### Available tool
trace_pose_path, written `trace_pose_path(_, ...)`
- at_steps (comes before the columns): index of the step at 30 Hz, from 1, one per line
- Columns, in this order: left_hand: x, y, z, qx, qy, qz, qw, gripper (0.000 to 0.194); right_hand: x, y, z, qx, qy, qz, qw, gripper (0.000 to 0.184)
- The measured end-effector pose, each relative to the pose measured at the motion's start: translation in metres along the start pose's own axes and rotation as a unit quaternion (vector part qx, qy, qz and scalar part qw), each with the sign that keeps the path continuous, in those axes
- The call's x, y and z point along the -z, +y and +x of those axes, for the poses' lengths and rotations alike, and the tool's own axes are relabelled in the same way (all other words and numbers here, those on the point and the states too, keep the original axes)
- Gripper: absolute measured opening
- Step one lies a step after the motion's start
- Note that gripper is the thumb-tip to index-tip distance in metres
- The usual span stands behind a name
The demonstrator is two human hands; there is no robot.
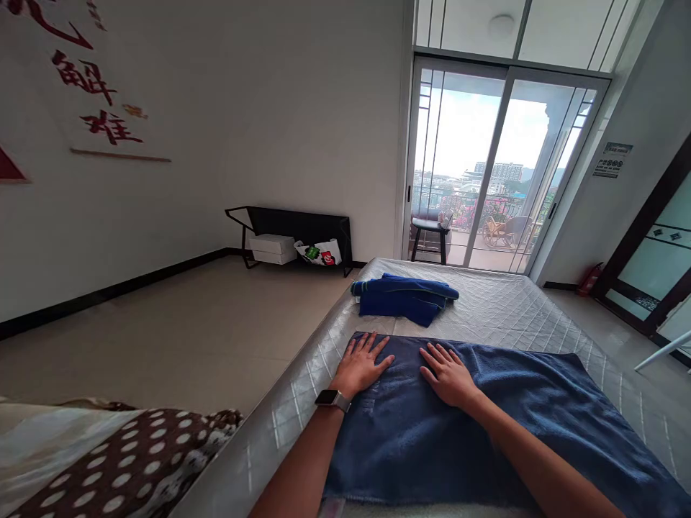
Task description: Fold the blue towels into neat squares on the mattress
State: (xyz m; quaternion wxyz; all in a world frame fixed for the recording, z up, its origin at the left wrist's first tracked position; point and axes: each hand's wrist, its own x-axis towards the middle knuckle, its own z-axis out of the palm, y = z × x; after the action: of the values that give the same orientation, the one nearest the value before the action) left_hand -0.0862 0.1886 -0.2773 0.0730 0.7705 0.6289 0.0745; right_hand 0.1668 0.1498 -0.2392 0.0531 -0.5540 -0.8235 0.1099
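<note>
A dark blue towel [410, 439] lies spread over the mattress [291, 424], with some wrinkles on its right side. My left hand [360, 365], with a watch on the wrist, rests flat near the towel's far left corner, fingers spread. Flat on the cloth to the right of it is my right hand [449, 375], its fingers stretched out a short way from the far edge. Neither hand grips anything. Just beyond the hands sits a folded brighter blue towel pile [402, 298].
A brown polka-dot blanket [124, 460] covers a surface at the lower left. Against the wall stands a black rack [302, 219] with white boxes [271, 248] and a printed bag [319, 253]. Behind the mattress are a stool [430, 226] and sliding glass doors [502, 165].
</note>
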Motion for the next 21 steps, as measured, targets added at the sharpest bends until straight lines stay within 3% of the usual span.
trace_pose_path(12,0.009,0.006,-0.003,0.015,-0.004,-0.010,1.000,0.065,0.018,0.156,-0.057,-0.129,0.027,-0.065,0.989,0.054)
trace_pose_path(15,0.011,0.007,-0.004,0.017,-0.007,-0.002,1.000,0.066,0.021,0.163,-0.062,-0.158,0.036,-0.074,0.984,0.055)
trace_pose_path(21,0.017,0.012,-0.007,0.021,-0.021,0.013,0.999,0.067,0.027,0.149,-0.060,-0.186,0.016,-0.063,0.980,0.056)
